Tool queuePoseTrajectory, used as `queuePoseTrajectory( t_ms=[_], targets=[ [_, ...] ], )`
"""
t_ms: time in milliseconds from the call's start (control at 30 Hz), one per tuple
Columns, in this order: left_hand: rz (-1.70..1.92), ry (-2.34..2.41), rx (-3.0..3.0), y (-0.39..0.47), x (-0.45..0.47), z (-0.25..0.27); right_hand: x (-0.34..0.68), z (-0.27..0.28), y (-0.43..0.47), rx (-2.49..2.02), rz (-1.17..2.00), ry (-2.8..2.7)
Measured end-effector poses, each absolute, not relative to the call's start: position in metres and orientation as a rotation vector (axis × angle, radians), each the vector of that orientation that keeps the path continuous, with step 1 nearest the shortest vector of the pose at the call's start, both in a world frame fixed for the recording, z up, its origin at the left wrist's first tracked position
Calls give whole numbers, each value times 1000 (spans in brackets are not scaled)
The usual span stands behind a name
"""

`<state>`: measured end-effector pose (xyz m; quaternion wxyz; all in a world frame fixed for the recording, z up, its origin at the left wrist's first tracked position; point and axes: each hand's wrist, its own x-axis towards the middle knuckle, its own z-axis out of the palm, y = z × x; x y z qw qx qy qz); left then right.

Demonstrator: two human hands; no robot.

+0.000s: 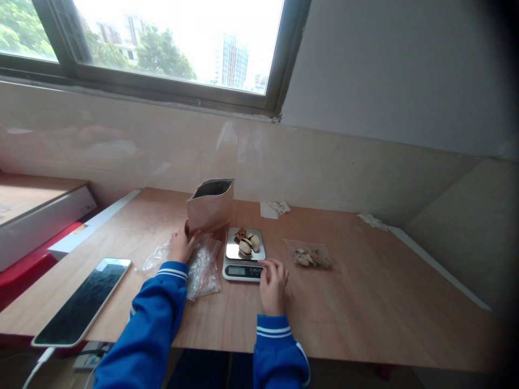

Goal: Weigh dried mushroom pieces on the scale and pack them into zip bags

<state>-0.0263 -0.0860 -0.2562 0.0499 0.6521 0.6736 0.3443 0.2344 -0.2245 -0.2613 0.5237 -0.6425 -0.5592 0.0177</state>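
A small digital kitchen scale [228, 271] sits mid-table, its display lit but unreadable. On its metal plate lie several dried pieces [245, 247], beige and brown, that look like dried mushrooms. My right hand [273, 283] has thumb and fingers closed at the scale's right front corner, beside the buttons. To the left, my left hand [181, 246] pinches a small brown piece [186, 227] at the front left corner of an upright, open-mouthed kraft paper pouch [210, 209]. Clear plastic zip bags [204, 270] lie beside and partly under that hand.
A clear bag of dried slices [311, 258] lies right of the scale. A phone [83, 302] with a white cable [40, 362] is at the left front edge. Crumpled tissue [279, 207] and a white scrap [372, 220] lie along the back, by the tiled wall [332, 167].
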Motion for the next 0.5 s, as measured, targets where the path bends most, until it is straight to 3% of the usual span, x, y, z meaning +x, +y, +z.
queuePoseTrajectory(
  t_ms=[500],
  targets=[
    [1149,1968,1855,-80,-35,-266,227,-235,-232,-1271,47,-1334]
  ],
)
